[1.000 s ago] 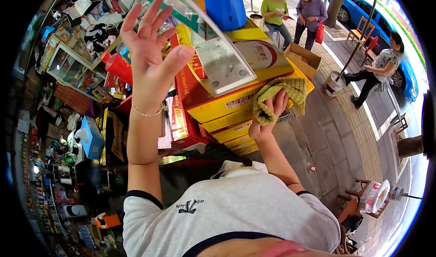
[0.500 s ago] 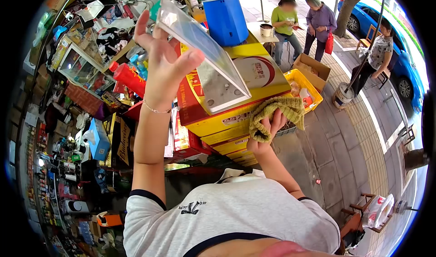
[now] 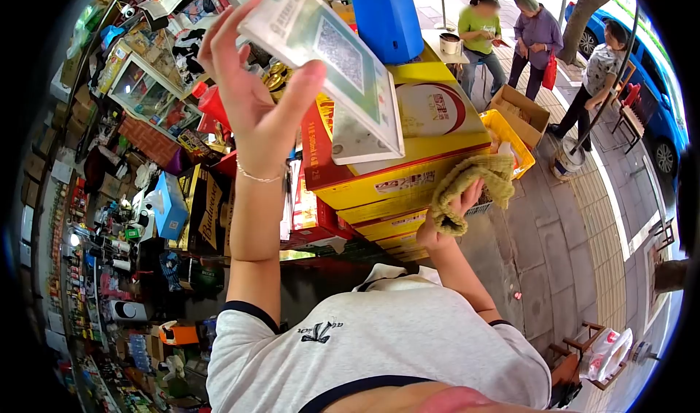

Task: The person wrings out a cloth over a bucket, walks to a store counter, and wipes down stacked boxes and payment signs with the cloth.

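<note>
My left hand (image 3: 259,96) grips a clear-edged acrylic QR code stand (image 3: 346,56) at its left side, thumb apart from the fingers. The stand is tilted, showing a printed QR code on a green-and-white sheet and a speckled greyish base. It is above a stack of yellow and red beer cartons (image 3: 430,161). Bunched in my right hand (image 3: 440,227) is a yellow-green knitted cloth (image 3: 485,176), held near the cartons' right front corner. The cloth covers part of my fingers.
A blue bin (image 3: 386,23) stands behind the cartons. To their right are a yellow crate (image 3: 521,143) and an open cardboard box (image 3: 521,114). Cluttered goods and a Budweiser carton (image 3: 209,212) lie left. Several people are on the pavement, near a bucket with a pole (image 3: 569,158).
The stand has turned so that its QR code face now shows. My right hand has moved right with the cloth, and the whole view has shifted slightly.
</note>
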Demonstrator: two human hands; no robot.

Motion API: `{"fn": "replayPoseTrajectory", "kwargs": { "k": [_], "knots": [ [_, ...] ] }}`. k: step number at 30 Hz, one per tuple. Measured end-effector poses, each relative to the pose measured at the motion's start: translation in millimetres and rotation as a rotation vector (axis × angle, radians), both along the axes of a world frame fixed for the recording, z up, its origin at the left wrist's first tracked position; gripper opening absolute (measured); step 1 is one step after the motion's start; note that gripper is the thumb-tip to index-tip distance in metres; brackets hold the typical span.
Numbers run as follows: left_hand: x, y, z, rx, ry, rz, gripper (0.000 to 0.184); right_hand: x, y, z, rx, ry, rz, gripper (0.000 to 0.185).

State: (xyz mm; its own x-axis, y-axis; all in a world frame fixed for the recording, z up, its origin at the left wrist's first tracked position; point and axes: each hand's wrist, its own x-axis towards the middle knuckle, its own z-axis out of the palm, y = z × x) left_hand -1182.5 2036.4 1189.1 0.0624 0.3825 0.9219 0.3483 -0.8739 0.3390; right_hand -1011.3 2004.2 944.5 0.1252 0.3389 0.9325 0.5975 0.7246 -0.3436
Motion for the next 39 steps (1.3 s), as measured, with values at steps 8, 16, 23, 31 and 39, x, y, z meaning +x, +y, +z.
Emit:
{"fn": "replayPoseTrajectory", "kwargs": {
  "k": [8, 16, 23, 31, 39],
  "knots": [
    [-15.9, -9.7, -2.6, -0.287, -0.222, -0.199, 0.081, -1.3, -4.0, -64.9, -0.166, 1.14, 0.822, 0.055],
    [-33.8, -5.2, -27.1, 0.008, -0.096, -0.089, 0.074, 2.9, -10.0, 11.3, -0.276, 0.787, 0.405, 0.052],
    [-12.5, -71.7, -83.2, 0.089, 0.228, 0.384, 0.056, 48.3, 20.6, 87.3, -0.099, 0.765, 0.525, 0.047],
    [-3.6, -80.6, -97.8, 0.017, 0.165, 0.536, 0.026, 9.0, 23.3, 220.8, -0.18, 0.904, 1.011, 0.049],
    [-21.2, -78.7, -96.3, -0.099, 0.172, 0.548, 0.018, -28.5, 55.9, 235.6, 0.358, -0.105, 0.254, 0.035]
  ]
}}
